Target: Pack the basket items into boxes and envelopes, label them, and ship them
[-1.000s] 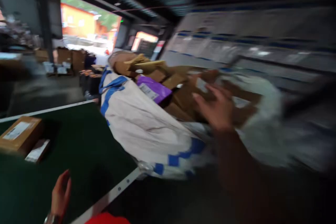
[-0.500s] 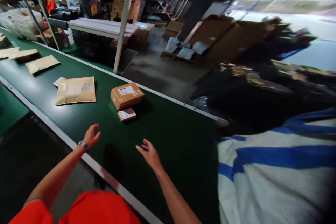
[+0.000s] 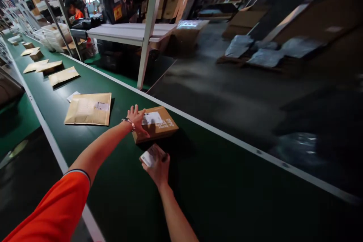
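Observation:
My left hand [image 3: 137, 121], with a metal watch at the wrist, rests with fingers spread on the left end of a brown cardboard box [image 3: 163, 124]. That box lies on the green conveyor belt [image 3: 121, 170] and bears a white label on top. Just in front of it, my right hand [image 3: 160, 168] is closed around a small box [image 3: 148, 157] with a white label. The small box looks tilted, and whether it still touches the belt is unclear. To the left lies a padded envelope [image 3: 89, 109], partly covering a small white item [image 3: 73, 96].
Several more envelopes [image 3: 64, 77] and boxes [image 3: 36, 55] lie farther up the belt. A metal rail [image 3: 215, 131] borders its far side, with an upright post [image 3: 147, 45] behind it. Wrapped bundles [image 3: 266, 57] sit on the floor beyond. A person [image 3: 77, 10] is in the background.
Both hands have reached forward: the left now touches the larger box and the right has taken hold of the small box. The camera view has turned left.

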The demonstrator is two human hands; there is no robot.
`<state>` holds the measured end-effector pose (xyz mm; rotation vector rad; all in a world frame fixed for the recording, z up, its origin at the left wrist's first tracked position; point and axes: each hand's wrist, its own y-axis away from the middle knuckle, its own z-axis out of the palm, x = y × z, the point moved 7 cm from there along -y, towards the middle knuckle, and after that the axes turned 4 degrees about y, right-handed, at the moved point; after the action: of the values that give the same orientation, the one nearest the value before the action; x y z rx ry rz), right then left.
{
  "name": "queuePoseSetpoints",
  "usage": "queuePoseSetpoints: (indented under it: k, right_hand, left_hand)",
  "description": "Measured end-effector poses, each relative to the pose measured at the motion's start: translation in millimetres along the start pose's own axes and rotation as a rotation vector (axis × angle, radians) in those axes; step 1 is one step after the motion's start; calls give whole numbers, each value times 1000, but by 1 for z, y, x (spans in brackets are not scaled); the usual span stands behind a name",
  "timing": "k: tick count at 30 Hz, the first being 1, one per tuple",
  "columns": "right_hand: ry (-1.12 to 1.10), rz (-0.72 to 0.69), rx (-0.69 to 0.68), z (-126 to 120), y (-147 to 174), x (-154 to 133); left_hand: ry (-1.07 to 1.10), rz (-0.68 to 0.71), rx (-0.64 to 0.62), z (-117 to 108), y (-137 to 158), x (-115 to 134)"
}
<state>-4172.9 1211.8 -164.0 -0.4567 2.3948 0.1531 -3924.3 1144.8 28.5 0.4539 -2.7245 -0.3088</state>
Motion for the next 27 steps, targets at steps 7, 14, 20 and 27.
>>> queuePoseSetpoints:
  k: [7, 14, 20, 27]
  right_hand:
    - [-431, 239, 260, -107, 72, 93]
    - [-573, 117, 148, -148, 73, 17]
    - [-1095, 556, 282, -102, 142, -14]
    - [-1344, 465, 367, -147, 181, -65]
  left_hand:
    - [34, -181, -43, 2, -13, 6]
    - [69, -117, -154, 76, 104, 16]
    - [781, -85, -262, 144, 226, 18]
    - [1008, 70, -279, 150, 266, 8]
